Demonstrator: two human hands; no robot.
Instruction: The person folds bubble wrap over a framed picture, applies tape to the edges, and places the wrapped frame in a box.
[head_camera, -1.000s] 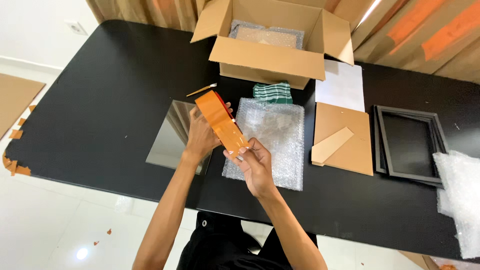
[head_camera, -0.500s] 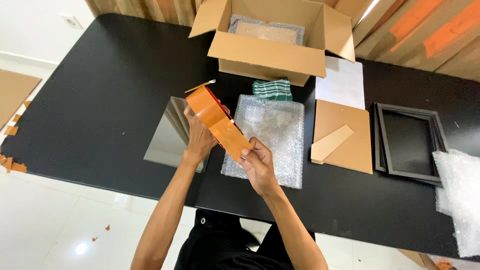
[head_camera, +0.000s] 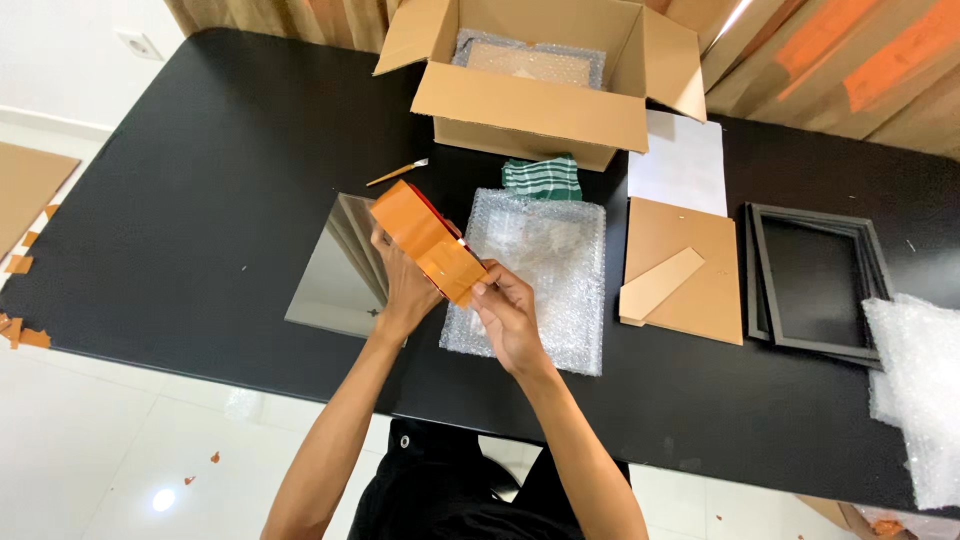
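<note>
Surface: black table (head_camera: 200, 150) across the whole view, white tiled floor below its near edge, scraps of orange tape on the floor at left
Background: wooden slatted wall beyond the far edge of the table
Left hand (head_camera: 405, 285): fingers wrapped around the lower side of the orange tape roll, gripping it from beneath
Right hand (head_camera: 505, 310): fingertips pinched on the near end of the roll, thumb and forefinger closed on its edge
Orange tape roll (head_camera: 425, 240): held in the air between both hands, tilted, above the seam between the mirror sheet and the bubble wrap; a red inner part just visible at its top edge
Mirror sheet (head_camera: 335, 270): flat on the table, left of the hands, partly hidden by the left wrist
Bubble wrap sheet (head_camera: 545, 260): flat on the table, right of the roll, under the right hand's fingers
Cardboard box (head_camera: 530, 100): open, flaps spread, at the far side of the table, a bubble-wrapped flat item inside
Green striped cloth (head_camera: 542, 178): folded, just in front of the box, touching the far edge of the bubble wrap
Small brush (head_camera: 397, 173): lying near the box's left corner
White paper (head_camera: 685, 165): right of the box
Brown backing board (head_camera: 685, 265): beside the bubble wrap, a lighter strip lying on it
Black frame (head_camera: 815, 285): right of the board
Loose bubble wrap (head_camera: 915, 390): at the right edge
</note>
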